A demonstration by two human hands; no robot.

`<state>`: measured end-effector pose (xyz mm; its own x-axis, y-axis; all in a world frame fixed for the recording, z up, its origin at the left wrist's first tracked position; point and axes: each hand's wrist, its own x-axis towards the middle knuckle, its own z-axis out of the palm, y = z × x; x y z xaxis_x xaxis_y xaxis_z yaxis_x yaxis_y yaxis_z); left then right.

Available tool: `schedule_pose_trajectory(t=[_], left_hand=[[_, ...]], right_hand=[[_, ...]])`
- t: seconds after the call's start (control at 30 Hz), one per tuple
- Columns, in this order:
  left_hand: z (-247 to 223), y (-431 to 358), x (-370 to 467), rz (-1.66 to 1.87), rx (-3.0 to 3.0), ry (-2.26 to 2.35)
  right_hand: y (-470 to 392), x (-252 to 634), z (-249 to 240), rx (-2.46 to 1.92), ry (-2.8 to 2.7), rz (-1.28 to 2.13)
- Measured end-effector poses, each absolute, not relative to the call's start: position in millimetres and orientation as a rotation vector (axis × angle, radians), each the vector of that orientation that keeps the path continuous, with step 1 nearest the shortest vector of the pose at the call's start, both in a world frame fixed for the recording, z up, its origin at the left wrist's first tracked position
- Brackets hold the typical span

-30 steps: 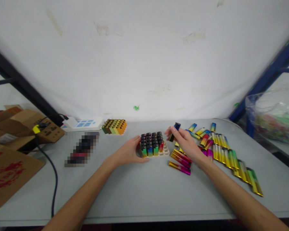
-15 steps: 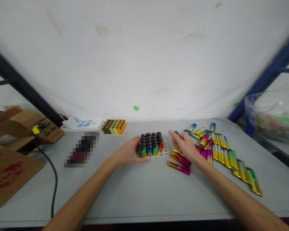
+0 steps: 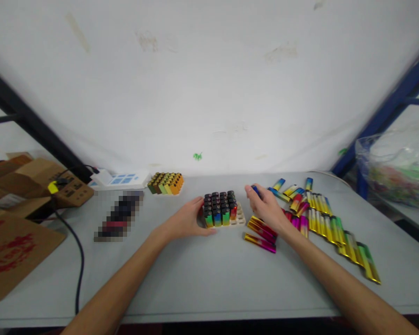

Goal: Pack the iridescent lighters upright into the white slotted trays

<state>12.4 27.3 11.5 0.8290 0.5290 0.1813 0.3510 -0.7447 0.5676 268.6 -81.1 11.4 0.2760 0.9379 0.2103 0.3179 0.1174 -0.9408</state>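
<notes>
In the middle of the table stands a white slotted tray (image 3: 240, 219), filled with upright black-topped lighters (image 3: 216, 211) in green, blue and red; slots at its right end hold none. My left hand (image 3: 186, 218) is closed around the tray's left end, thumb along the front and fingers behind. To the right, my right hand (image 3: 263, 204) is raised with its fingers curled around a blue lighter (image 3: 256, 190), most of which the fingers hide. Beneath and beside this hand lie shiny gold-and-pink pieces (image 3: 260, 243), shaped like lighter bodies.
More shiny multicoloured pieces (image 3: 321, 218) spread across the right side. A second tray of yellow and orange lighters (image 3: 165, 183) stands near the wall. Cardboard boxes (image 3: 17, 246), a black cable (image 3: 80, 260) and a white box (image 3: 124, 180) occupy the left. A clear plastic bag (image 3: 398, 163) is far right.
My right hand has turned slightly, so more of the blue lighter shows. My left hand and the tray have stayed in place.
</notes>
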Motion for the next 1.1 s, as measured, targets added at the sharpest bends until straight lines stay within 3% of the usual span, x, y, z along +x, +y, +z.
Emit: schedule_pose_trajectory(t=[0.3, 0.67, 1.1], left_hand=[[12, 27, 12, 0.462, 2.478, 0.618], [11, 28, 12, 0.461, 2.487, 0.611], [11, 28, 12, 0.463, 2.498, 0.623]], right_hand=[[-90, 273, 36, -1.447, -1.622, 0.185], [-99, 284, 46, -1.362, -1.897, 0.659], [-98, 267, 36, -1.459, -2.127, 0.264]])
